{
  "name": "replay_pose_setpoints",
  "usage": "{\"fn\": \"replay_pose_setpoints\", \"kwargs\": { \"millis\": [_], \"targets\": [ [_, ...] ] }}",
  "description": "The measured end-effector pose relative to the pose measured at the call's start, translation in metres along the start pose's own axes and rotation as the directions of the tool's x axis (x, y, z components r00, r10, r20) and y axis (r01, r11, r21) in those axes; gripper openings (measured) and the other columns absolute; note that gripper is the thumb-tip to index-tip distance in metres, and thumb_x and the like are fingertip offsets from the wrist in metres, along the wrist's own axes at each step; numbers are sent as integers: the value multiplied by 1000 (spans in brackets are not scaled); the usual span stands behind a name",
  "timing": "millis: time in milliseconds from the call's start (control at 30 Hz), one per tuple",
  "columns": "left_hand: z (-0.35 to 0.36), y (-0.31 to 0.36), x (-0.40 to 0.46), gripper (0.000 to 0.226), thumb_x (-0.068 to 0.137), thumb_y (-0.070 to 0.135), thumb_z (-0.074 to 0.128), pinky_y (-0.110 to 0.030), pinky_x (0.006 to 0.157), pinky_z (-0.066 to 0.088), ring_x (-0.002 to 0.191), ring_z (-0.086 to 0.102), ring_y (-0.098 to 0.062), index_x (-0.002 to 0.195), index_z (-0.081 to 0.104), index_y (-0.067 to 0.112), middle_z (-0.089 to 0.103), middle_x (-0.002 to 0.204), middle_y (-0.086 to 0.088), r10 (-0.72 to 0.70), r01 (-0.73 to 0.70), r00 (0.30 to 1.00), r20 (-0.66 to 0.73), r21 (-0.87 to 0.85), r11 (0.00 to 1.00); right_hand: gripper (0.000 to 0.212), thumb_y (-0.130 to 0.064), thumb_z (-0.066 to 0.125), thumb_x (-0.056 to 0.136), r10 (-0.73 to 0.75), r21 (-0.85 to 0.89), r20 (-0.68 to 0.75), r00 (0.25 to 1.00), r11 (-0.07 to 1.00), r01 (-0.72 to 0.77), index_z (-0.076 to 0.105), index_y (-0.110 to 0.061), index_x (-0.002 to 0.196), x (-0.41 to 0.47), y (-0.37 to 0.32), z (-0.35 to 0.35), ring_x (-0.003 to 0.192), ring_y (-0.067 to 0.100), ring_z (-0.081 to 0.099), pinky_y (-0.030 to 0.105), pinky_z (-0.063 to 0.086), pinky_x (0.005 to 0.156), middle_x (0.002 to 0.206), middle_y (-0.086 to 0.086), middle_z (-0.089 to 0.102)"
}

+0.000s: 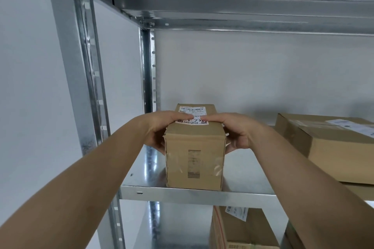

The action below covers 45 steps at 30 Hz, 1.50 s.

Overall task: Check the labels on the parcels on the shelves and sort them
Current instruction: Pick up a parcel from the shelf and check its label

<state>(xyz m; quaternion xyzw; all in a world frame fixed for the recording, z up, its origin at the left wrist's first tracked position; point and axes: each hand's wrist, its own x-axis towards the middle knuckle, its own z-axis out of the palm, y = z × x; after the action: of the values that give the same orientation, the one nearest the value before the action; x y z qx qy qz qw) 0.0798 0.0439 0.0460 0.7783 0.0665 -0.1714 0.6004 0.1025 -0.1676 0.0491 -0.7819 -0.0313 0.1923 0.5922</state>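
A small brown cardboard parcel [195,159] stands on the metal shelf [182,193] near its front edge, at the left end. A white shipping label [192,115] with barcodes and handwritten figures lies on its top face. My left hand [159,129] grips the parcel's left side, thumb laid across the label. My right hand [234,129] grips the right side, thumb on top and meeting the left thumb. Clear tape crosses the parcel's front face.
A larger labelled cardboard box [327,147] sits on the same shelf to the right, on top of another box. Below the shelf stands a box with red tape [240,230]. A metal upright [89,87] rises at the left; the shelf above [232,6] overhangs.
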Motion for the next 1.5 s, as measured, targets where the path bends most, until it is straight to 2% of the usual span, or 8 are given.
{"fn": "replay_pose_setpoints", "kwargs": {
  "millis": [200,433,600,700,833,967,1133,1500],
  "targets": [
    [6,-5,-17,56,82,51,76,-48,93,56,99,72,-28,127,66,20,76,109,-10,57,-67,996,-74,-128,990,73,-87,54,73,-44,9,-76,996,999,45,70,-33,120,-7,16,9,106,29,62,53,48,101,112,2,67],
    [17,-24,-17,15,104,28,49,-32,67,56,68,67,-19,109,61,20,70,79,-5,126,-163,985,-118,-392,905,42,-60,49,98,-168,-110,-133,977,982,154,70,-26,108,-24,5,1,86,20,69,33,54,80,96,1,75],
    [14,-22,-20,50,98,52,56,-30,56,52,73,61,-22,131,58,14,66,95,-12,80,-124,969,-233,-177,976,47,-45,72,89,-258,-182,-196,946,958,223,70,-6,115,-24,1,3,78,24,66,33,53,70,97,11,73],
    [11,-22,-19,89,75,82,62,-33,68,57,91,67,-28,135,56,17,67,114,-14,57,-89,984,-168,-187,978,43,-37,76,88,-271,-180,-182,945,954,239,66,-4,113,-22,1,12,78,22,69,30,57,65,104,13,74],
    [8,-23,-16,77,62,66,77,-49,106,45,121,63,-35,126,65,26,65,131,-14,91,-125,982,-167,-205,971,41,-28,76,88,-206,-127,-147,967,974,188,59,-3,115,-17,-5,15,77,21,68,27,56,53,99,11,70],
    [5,-20,-15,27,99,33,54,-37,76,53,78,67,-25,111,68,14,72,89,-9,113,-142,982,-148,-198,970,25,-32,72,92,-115,-137,-98,988,985,101,63,-13,106,-10,-3,15,88,28,68,43,60,75,106,10,70],
    [0,-18,-4,50,87,47,75,-52,103,52,108,71,-32,126,68,16,74,118,-13,105,-112,992,-75,-104,988,40,-47,70,92,-9,-173,-34,999,985,3,66,-15,115,-2,-3,16,101,37,70,52,59,83,116,16,70],
    [-9,-16,17,50,84,41,79,-52,103,53,118,68,-34,125,69,14,71,125,-14,51,-53,996,-76,-32,998,40,-39,74,90,-4,-140,-28,1000,990,0,67,-12,119,15,1,11,89,32,71,37,57,60,120,17,71]
  ]
}}
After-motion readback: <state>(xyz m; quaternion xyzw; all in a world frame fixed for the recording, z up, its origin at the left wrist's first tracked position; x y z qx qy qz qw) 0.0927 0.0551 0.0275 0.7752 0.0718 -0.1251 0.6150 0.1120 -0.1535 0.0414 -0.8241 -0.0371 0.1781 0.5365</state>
